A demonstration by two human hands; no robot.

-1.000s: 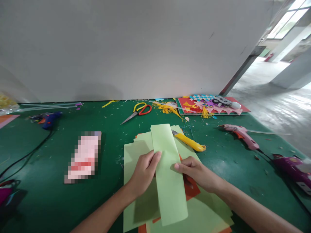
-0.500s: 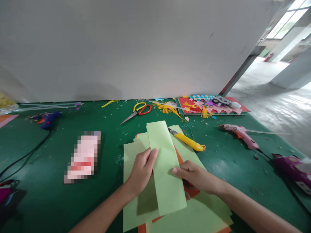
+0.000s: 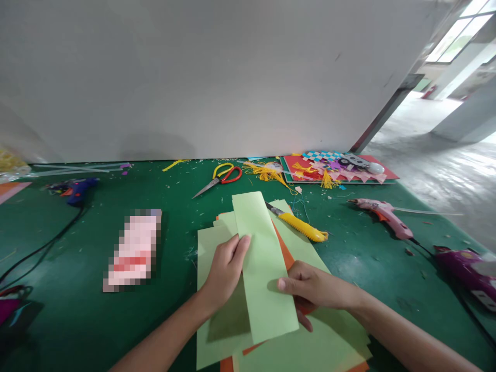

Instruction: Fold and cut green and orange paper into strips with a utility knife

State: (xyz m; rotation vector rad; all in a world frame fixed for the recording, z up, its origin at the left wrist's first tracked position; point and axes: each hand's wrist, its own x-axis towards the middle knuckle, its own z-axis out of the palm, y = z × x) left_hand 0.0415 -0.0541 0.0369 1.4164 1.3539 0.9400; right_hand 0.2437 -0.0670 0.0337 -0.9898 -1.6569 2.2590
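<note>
A long, narrow piece of folded light-green paper (image 3: 263, 289) is held tilted above a pile of green sheets (image 3: 217, 330) and orange sheets (image 3: 284, 245). My left hand (image 3: 227, 268) grips its left edge, thumb on top and the fingers hidden behind. My right hand (image 3: 313, 287) pinches the right edge lower down, its thumb on the face and some fingers showing underneath. Just beyond the right edge, a yellow utility knife (image 3: 300, 225) rests on the pile with its blade toward the folded paper. Red-and-yellow-handled scissors (image 3: 222, 179) lie open behind.
A pink glue gun (image 3: 387, 214) and a purple tool (image 3: 467, 271) lie at right. A blue glue gun (image 3: 79, 191) with a cord and a pixelated pink object (image 3: 134, 250) are at left. Tassels (image 3: 267, 170) and a red board (image 3: 382, 168) with paper scraps sit along the wall.
My right hand has slid slightly down along the paper's edge, and its lower fingers show more beneath. The paper has shifted a little; my left hand keeps its grip.
</note>
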